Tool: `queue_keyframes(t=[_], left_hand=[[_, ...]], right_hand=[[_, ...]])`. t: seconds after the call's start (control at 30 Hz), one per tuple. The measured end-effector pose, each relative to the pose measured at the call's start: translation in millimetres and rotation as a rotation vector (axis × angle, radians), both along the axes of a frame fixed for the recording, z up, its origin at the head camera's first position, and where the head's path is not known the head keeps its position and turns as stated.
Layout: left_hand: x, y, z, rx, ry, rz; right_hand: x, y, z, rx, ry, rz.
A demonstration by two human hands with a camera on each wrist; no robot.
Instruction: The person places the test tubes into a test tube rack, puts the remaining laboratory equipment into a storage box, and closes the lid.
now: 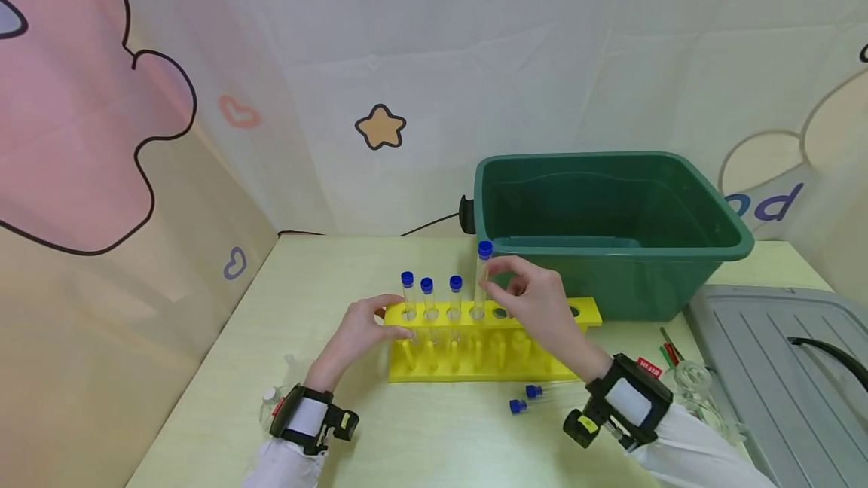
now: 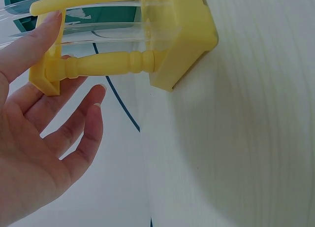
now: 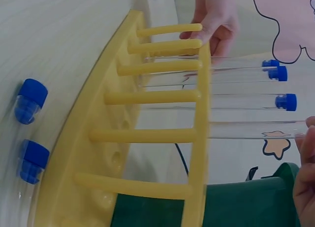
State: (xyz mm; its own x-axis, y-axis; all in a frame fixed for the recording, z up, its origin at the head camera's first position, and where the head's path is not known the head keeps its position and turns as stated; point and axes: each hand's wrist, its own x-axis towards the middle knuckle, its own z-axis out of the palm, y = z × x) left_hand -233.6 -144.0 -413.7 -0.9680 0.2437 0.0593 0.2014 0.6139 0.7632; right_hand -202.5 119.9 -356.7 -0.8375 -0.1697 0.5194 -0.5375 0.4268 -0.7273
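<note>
A yellow test tube rack (image 1: 475, 373) stands on the table, with my left hand (image 1: 361, 328) gripping the left end of its top board, thumb in front. My right hand (image 1: 537, 301) pinches a clear test tube (image 1: 481, 277) with a blue cap, upright over the fourth hole from the left. In the right wrist view, this tube's (image 3: 251, 130) lower end is right at the top board. Three more blue-capped tubes (image 1: 456, 288) stand in the holes to its left. Two capped tubes (image 1: 518, 406) lie on the table in front of the rack, partly hidden by my right forearm.
Close behind the rack's right side stands a green bin (image 1: 610, 285). A grey lid (image 1: 766, 352) with a black handle lies at right. Clear glassware (image 1: 693, 379) sits beside my right wrist, and a small clear bottle (image 1: 269, 401) beside my left. Patterned cloth hangs behind the table.
</note>
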Motion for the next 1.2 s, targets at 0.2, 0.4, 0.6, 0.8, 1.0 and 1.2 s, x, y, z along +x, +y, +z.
queue_keyframes(t=[0.2,0.4,0.6,0.8,1.0,1.2], left_hand=[[-1.4,-0.4,-2.6,-0.001,0.002,-0.008],[-0.7,0.3,-1.4,0.005,0.007,-0.014],[0.0,0.2,-1.2,0.002,0.002,-0.004],[0.3,0.7,-1.0,-0.006,0.0,-0.003],[1.7,1.4,1.3,-0.003,0.018,-0.008],[2.1,1.1,1.8,0.001,0.012,-0.004]], right_hand=[[0.4,-1.3,-6.7,0.014,-0.068,0.0],[-0.3,-0.7,-14.8,0.051,-0.104,-0.016],[-3.0,-2.1,-20.6,0.083,-0.117,-0.028],[-5.5,-2.8,-26.7,0.118,-0.136,-0.048],[-6.8,-3.2,-29.7,0.156,-0.166,-0.072],[-8.2,-4.2,-30.5,0.166,-0.207,-0.067]])
